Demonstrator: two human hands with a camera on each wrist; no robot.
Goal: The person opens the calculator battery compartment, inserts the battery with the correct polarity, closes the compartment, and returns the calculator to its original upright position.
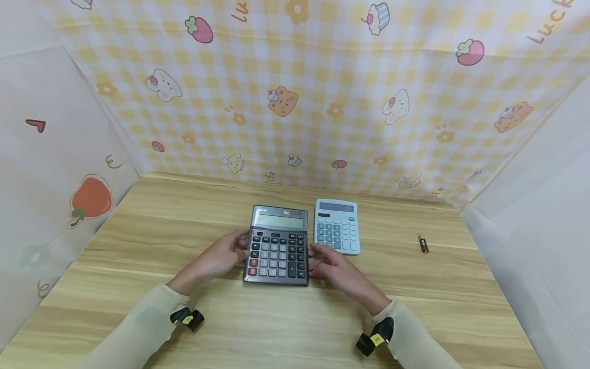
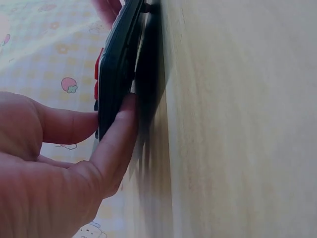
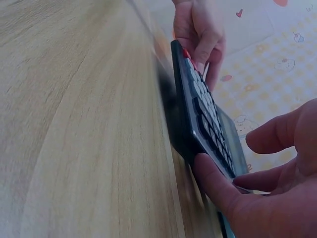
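Note:
A dark grey calculator with grey, black and red keys lies face up between both hands, its display at the far end. At its left edge my left hand pinches it; in the left wrist view the thumb is on the key side and a finger reaches beneath. On the opposite edge, my right hand touches the side with extended fingers. Its thumb stands off the keys in the right wrist view. A shadowed gap shows under part of the calculator.
Just right of the dark calculator lies a smaller light blue calculator. Farther right, a small battery lies on the wooden table. A yellow checked cloth hangs behind the table, with pale sheets on both sides.

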